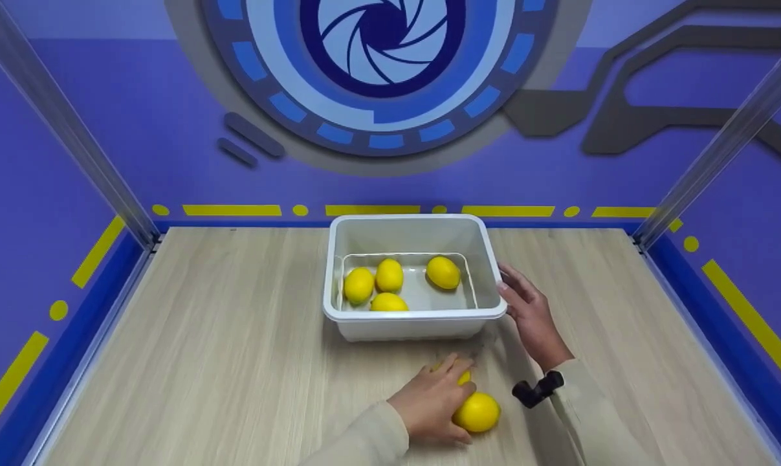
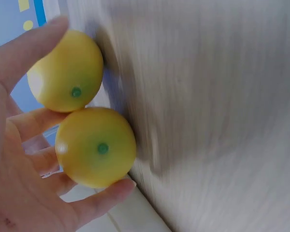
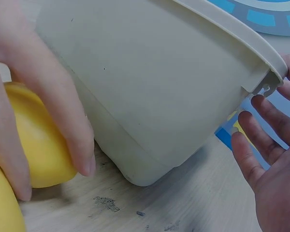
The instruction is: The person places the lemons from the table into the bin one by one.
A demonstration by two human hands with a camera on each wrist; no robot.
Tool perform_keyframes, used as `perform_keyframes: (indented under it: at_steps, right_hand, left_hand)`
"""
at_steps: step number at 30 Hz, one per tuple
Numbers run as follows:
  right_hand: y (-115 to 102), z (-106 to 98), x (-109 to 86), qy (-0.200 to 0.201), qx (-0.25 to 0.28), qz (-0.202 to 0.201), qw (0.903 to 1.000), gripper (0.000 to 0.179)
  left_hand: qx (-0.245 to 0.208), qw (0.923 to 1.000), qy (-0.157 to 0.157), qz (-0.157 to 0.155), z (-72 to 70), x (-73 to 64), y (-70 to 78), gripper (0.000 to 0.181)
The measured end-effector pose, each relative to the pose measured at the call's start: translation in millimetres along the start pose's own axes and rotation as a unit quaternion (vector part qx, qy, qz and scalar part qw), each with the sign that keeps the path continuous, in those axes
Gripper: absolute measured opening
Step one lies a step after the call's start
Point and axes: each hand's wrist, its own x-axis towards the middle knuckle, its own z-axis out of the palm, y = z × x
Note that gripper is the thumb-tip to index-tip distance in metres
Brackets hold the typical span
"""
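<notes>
On the table, my left hand [image 1: 432,398] curls round two yellow lemons. One lemon [image 1: 479,412] shows beside the fingers, and the other is mostly hidden under them. In the left wrist view the thumb lies over the upper lemon [image 2: 82,70], while the fingers reach round the lower lemon [image 2: 96,150]. My right hand [image 1: 529,307] holds the right rim of a white plastic bin [image 1: 416,327]. In the right wrist view its thumb is at the rim, with the other fingers spread just below. Inside the bin lie several lemons [image 1: 443,272].
The bin stands upright at the back middle of the wood-grain table [image 1: 235,349]. Behind it rises a blue-purple printed wall [image 1: 390,188], with side panels and metal posts at left and right. A black wrist device [image 1: 538,389] is strapped over the right sleeve.
</notes>
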Motion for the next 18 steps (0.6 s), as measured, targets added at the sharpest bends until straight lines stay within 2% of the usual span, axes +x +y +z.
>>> perform_keyframes:
  at_steps: [10,15,18]
  right_hand:
    - [0.5,0.1,-0.7,0.002,0.01,-0.009,0.9999,0.058]
    - [1.0,0.3,-0.7,0.001,0.011,-0.012,0.9999,0.059]
    - [1.4,-0.1,-0.6,-0.001,0.007,-0.011,0.9999,0.06]
  left_hand:
    - [0.024,0.9995,0.006,-0.017,3.2,5.6,4.7,0.06]
    - [0.06,0.9975,0.038,-0.005,5.3,4.8,4.3,0.056]
    - [0.063,0.9968,0.048,0.001,6.3,3.9,3.3,0.054]
